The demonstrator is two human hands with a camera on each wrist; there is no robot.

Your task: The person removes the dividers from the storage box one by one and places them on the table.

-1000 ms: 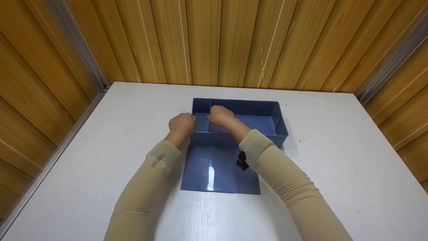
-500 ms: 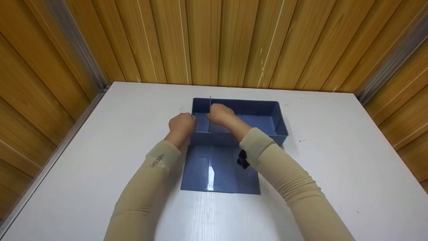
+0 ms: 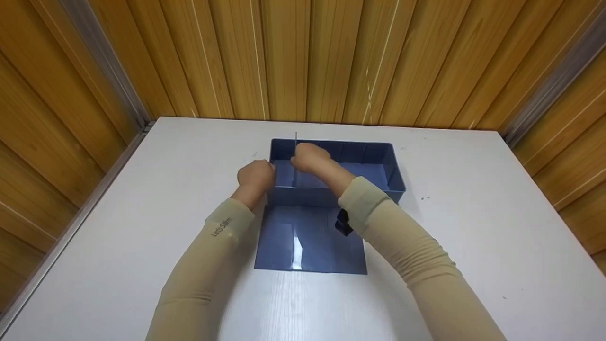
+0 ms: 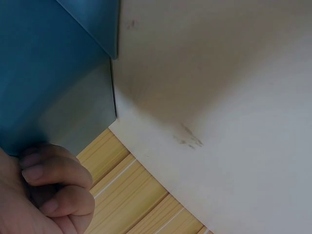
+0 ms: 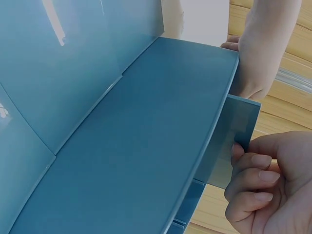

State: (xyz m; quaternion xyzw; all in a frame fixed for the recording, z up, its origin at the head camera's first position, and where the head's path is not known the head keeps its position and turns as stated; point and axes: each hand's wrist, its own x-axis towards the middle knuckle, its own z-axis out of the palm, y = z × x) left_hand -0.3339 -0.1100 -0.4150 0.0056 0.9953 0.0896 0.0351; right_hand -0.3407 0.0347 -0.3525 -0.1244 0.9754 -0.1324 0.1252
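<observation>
A blue rectangular box (image 3: 331, 196) with an open top stands on the table. Between its front and back walls, towards the left end, runs a thin blue divider (image 3: 296, 137), its top edge above the rim. My right hand (image 3: 310, 157) pinches this divider (image 5: 239, 119) between thumb and curled index finger, the other fingers folded into the palm. At the box's left end, my left hand (image 3: 255, 177) grips the wall near the front corner. In the left wrist view, its fingers (image 4: 61, 170) are curled at the box (image 4: 44, 92); the thumb is hidden.
Flat glossy blue panels (image 3: 312, 237) lie on the white table (image 3: 142, 237) right in front of the box. A small black device (image 3: 343, 222) sits under my right cuff. Wood-patterned walls (image 3: 284, 57) enclose the table at the back and sides.
My right hand has risen slightly with the divider, whose top edge now stands farther above the box's back rim. The left hand and the box have hardly moved.
</observation>
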